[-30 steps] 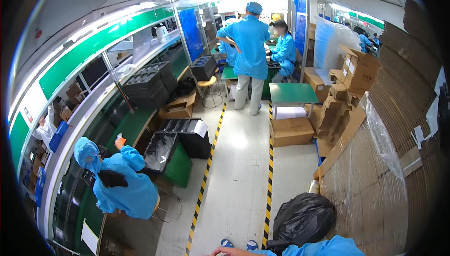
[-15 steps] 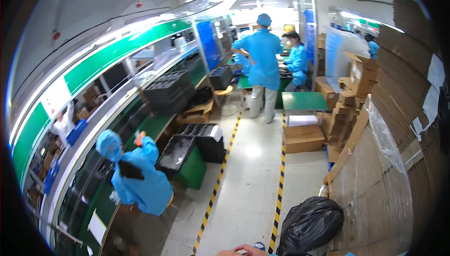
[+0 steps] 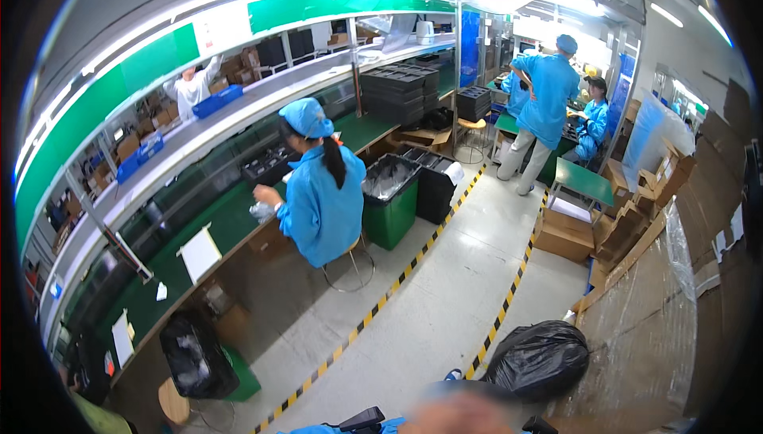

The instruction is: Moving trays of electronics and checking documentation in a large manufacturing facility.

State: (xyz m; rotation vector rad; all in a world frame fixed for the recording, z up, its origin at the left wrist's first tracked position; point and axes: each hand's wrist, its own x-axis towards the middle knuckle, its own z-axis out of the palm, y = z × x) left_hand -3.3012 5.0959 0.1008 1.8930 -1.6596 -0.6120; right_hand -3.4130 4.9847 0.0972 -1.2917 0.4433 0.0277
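Note:
At the lower edge a smeared skin-coloured shape (image 3: 461, 418) shows, probably my hands close together. Blur hides the fingers, so I cannot tell left from right or whether anything is held. Blue cloth (image 3: 314, 429) appears left of it, beside a small dark object (image 3: 362, 418) whose kind is unclear. Just beyond the blur are a blue-and-white shoe (image 3: 453, 375) and a full black garbage bag (image 3: 536, 361) on the floor. Neither hand is seen touching the bag.
A seated co-worker (image 3: 322, 187) is at the long green bench (image 3: 171, 275) on the left. Lined bins (image 3: 395, 211) and a stool (image 3: 173, 402) stand along it. Striped floor tape (image 3: 381, 304) borders the aisle. Wrapped cardboard (image 3: 644, 315) lines the right; people stand and sit farther off.
My view has swung left, bringing more of the bench and another bin into sight. The joined hands seen earlier are now a blur. The seated co-worker's hand has come away from the orange item.

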